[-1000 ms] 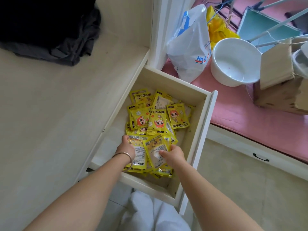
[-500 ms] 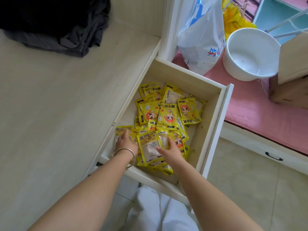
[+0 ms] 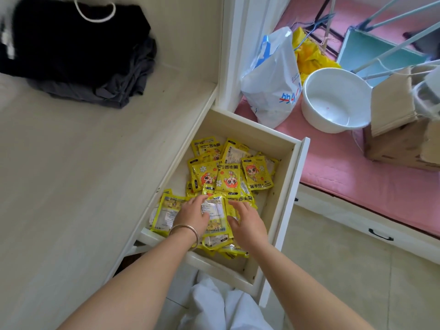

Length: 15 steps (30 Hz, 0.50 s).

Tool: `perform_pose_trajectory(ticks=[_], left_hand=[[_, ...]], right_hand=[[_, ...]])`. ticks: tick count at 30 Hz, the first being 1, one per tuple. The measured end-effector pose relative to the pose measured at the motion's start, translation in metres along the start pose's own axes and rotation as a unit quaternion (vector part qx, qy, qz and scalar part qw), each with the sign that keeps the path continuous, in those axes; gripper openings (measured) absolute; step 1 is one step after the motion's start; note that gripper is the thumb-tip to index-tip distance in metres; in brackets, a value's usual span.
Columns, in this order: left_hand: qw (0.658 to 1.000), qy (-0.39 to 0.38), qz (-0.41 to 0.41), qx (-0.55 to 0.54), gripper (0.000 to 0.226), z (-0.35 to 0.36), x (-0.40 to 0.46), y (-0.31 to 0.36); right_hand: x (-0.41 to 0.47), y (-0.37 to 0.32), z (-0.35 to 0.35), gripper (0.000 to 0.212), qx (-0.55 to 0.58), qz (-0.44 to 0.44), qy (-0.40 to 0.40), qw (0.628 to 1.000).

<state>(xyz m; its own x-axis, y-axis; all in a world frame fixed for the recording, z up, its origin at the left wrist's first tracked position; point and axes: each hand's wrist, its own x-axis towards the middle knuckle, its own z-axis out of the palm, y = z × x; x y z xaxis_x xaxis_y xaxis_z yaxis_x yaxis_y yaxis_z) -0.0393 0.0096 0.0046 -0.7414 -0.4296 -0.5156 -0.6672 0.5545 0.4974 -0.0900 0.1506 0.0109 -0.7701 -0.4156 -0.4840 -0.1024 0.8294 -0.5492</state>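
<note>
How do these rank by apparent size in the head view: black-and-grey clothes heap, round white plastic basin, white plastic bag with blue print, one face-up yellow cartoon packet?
1. black-and-grey clothes heap, clearly largest.
2. round white plastic basin and white plastic bag with blue print: too alike to rank.
3. face-up yellow cartoon packet, smallest.

Yellow hand-warmer packets, cartoon-printed, lie flat and overlapping in a loose heap inside the open drawer. Several lie face down, their white labels showing.
</note>
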Motion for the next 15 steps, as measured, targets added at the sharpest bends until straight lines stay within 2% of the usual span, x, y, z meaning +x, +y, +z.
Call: perform_pose_trajectory(ticks=[4, 6, 10, 15], left_hand=[[0.994, 0.001, 0.005, -0.111, 0.040, -0.006, -0.010, 0.034], [0.992, -0.001, 0.021, -0.121, 0.039, -0.006, -0.015, 0.050], [0.993, -0.032, 0.081, -0.082, 0.041, 0.007, -0.029, 0.079], [0.987, -0.072, 0.141, 0.019, 0.051, 0.040, -0.036, 0.114]], right_hand=[[-0.009, -0.004, -0.029, 0.040, -0.035, -0.048, 0.039, 0.998], [-0.013, -0.001, -0.043, 0.037, -0.047, -0.063, 0.061, 0.995], [-0.027, 0.020, -0.065, 0.036, -0.041, -0.031, 0.108, 0.993], [-0.042, 0.056, -0.085, 0.039, -0.074, 0.018, 0.120, 0.990]])
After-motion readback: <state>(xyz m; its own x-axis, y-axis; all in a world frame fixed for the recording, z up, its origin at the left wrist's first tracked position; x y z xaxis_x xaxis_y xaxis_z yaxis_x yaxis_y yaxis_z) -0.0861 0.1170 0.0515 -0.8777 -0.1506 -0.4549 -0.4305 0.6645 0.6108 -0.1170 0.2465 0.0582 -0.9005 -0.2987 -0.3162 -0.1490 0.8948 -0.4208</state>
